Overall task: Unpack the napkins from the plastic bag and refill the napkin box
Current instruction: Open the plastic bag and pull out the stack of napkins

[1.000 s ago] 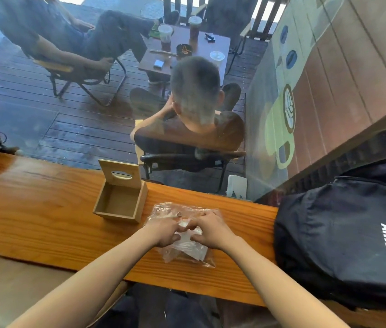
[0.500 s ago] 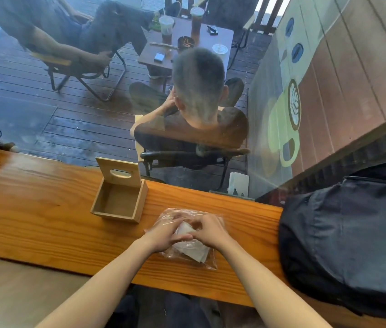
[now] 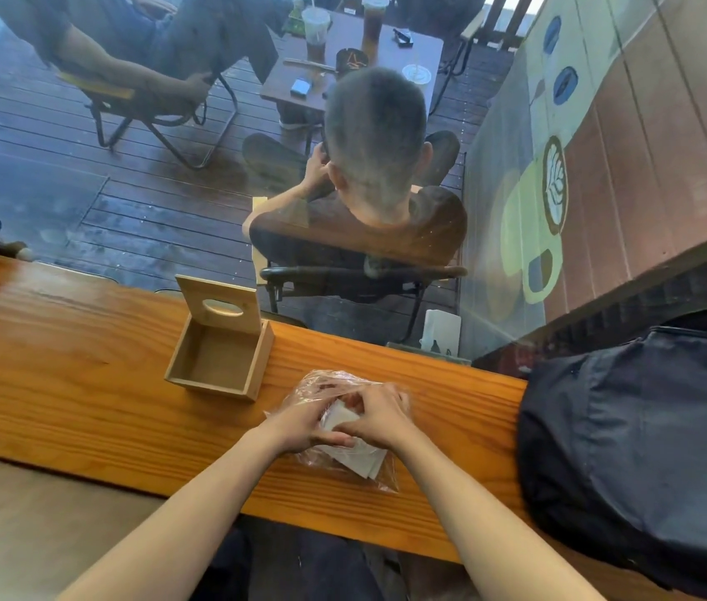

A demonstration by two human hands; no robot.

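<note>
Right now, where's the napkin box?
In the head view the napkin box sits open and empty on the wooden counter, left of and just beyond the plastic bag.

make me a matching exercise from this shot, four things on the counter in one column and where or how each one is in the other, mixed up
Things
1. napkin box
2. plastic bag
3. backpack
4. left hand

Place or state
A. black, at the right end of the wooden counter
B. lying under both hands, white napkins inside
C. lid up, nothing inside
D. gripping the bag beside the right hand

Pairs: 1-C, 2-B, 3-A, 4-D
</note>
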